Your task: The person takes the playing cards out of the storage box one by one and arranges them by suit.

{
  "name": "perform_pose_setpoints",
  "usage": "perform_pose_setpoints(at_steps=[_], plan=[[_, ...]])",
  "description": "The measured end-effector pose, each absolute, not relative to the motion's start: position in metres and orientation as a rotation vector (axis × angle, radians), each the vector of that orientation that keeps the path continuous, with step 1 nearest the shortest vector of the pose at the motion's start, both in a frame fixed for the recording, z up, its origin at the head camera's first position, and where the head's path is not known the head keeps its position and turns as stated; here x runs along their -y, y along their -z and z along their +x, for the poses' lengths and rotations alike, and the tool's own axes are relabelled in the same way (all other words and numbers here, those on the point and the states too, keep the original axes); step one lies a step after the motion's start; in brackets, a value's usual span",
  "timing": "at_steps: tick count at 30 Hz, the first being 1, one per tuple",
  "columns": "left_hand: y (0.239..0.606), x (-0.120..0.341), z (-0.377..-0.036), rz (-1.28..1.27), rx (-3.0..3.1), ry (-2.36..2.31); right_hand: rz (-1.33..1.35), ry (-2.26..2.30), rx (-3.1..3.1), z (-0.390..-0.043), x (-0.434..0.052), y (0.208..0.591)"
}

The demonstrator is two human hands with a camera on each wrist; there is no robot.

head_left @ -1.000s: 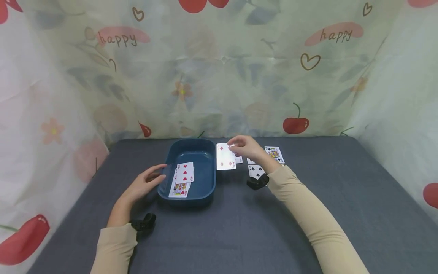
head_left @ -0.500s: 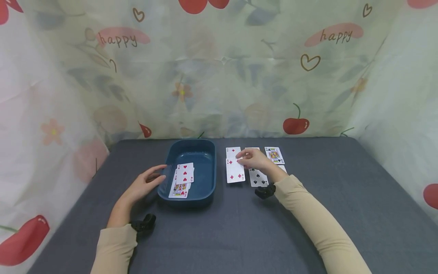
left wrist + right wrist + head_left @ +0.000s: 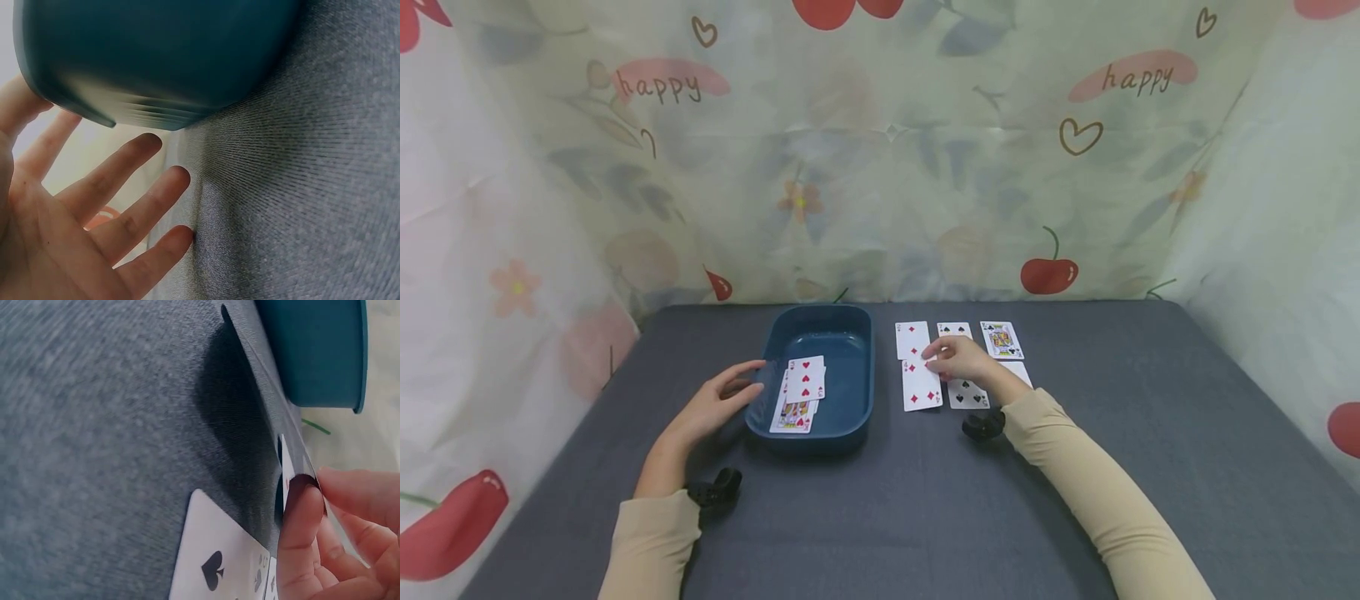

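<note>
My right hand (image 3: 961, 360) pinches a four of diamonds playing card (image 3: 922, 397) by its upper right part. In the right wrist view the held card (image 3: 253, 365) is nearly edge-on, tilted off the cloth with a shadow beneath, thumb and fingers on either face. A diamond card (image 3: 910, 335) lies just behind it, and a spade card (image 3: 967, 398) lies to its right. On the left, my left hand (image 3: 718, 402) touches the rim of a blue plastic bin (image 3: 867, 400), its fingers loosely extended. Inside the bin lie a three of hearts (image 3: 806, 379) and a king (image 3: 792, 417).
Behind my right hand lie another spade card (image 3: 953, 327) and a black-suited king (image 3: 1002, 340). A further card (image 3: 1018, 372) shows partly beside my right wrist. Dark grey cloth (image 3: 880, 517) covers the table. A patterned curtain (image 3: 891, 183) closes off the back and sides.
My right hand has brought the four of diamonds from beside the bin's right rim to the right and nearer, in front of the other diamond card. The left hand stays put.
</note>
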State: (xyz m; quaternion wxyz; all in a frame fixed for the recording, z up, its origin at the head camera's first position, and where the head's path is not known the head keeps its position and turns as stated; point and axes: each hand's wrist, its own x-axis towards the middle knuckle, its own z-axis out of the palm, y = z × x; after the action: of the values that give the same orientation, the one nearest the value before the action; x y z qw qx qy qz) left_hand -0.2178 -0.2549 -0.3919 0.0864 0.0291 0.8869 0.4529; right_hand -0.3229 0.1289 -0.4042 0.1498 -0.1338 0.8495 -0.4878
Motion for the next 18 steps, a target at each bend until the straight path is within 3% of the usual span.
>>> perform_pose_setpoints(at_steps=[18], plan=[[0.3939,0.2552,-0.2187,0.079,-2.643,-1.353,-0.333,1.209,-2.602,-0.3200,-0.1229,0.4048]])
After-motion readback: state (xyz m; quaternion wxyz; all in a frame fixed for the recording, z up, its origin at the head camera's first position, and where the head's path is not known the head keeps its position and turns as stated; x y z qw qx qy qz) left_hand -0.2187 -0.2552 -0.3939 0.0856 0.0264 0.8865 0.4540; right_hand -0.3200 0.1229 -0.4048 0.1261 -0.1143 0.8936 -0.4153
